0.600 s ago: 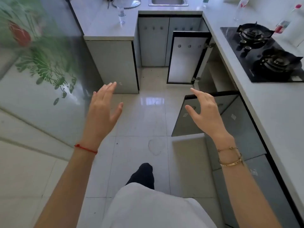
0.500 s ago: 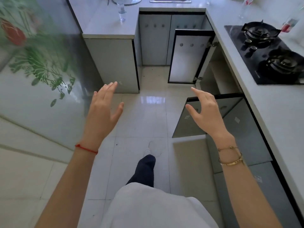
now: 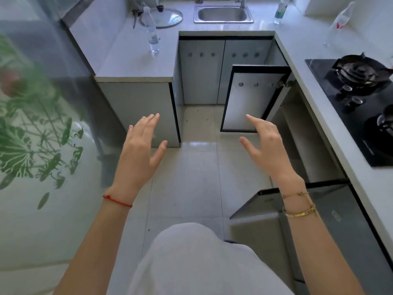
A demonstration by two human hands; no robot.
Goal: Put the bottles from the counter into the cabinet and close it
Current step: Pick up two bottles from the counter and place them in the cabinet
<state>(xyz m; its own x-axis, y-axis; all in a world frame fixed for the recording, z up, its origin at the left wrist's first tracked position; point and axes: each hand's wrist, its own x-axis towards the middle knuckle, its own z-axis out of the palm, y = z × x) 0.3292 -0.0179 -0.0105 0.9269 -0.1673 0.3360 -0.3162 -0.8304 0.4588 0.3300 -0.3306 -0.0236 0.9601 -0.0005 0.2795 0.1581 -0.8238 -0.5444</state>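
A clear water bottle [image 3: 151,30] stands upright on the left counter [image 3: 131,60]. A bottle with a green label [image 3: 280,10] stands right of the sink, and one with a red label [image 3: 338,24] stands on the right counter. Under the right counter, the cabinet [image 3: 297,124] has its two doors swung out: a far door [image 3: 248,103] and a near door [image 3: 261,205]. My left hand [image 3: 140,152] and my right hand [image 3: 268,147] are both held out over the floor, fingers spread, holding nothing, well short of the bottles.
A steel sink [image 3: 223,13] and a round glass lid [image 3: 165,17] sit at the back. A black gas hob [image 3: 357,99] lies in the right counter. A glass panel with green leaf print [image 3: 38,145] runs along the left. The tiled floor [image 3: 191,177] lies between the cabinets.
The view has moved forward and tipped up: the back counter, sink and bottles now show fully. Both hands kept their open pose. The near cabinet door now lies beside my right wrist.
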